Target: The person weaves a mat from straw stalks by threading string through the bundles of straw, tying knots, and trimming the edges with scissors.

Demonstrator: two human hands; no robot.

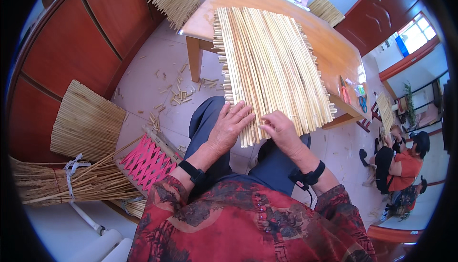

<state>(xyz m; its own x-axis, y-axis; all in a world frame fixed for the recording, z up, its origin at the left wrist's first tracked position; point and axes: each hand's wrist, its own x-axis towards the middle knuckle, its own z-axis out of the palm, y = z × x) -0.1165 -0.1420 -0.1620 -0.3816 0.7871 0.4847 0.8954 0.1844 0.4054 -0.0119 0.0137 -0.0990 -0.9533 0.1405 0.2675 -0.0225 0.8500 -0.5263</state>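
A mat of straw-coloured reed stalks point(269, 66) lies partly on the wooden table and juts over its near edge toward my lap. My left hand point(230, 126) rests on the near left corner of the mat, fingers stretched out over the stalks. Close beside it, my right hand point(282, 131) is closed in a pinch at the mat's near part. Whatever sits between those fingertips is too small to make out. The stalk ends stick out unevenly along both sides of the mat.
On the table point(210, 11) lie red-handled pliers point(344, 90) and blue-handled scissors point(363, 103). Cut stalk pieces point(181, 95) litter the floor. Another reed mat point(88, 121) leans on the red cabinet point(67, 52), near bundled stalks point(90, 181) and a pink-webbed stool point(148, 164). A person point(405, 162) sits at right.
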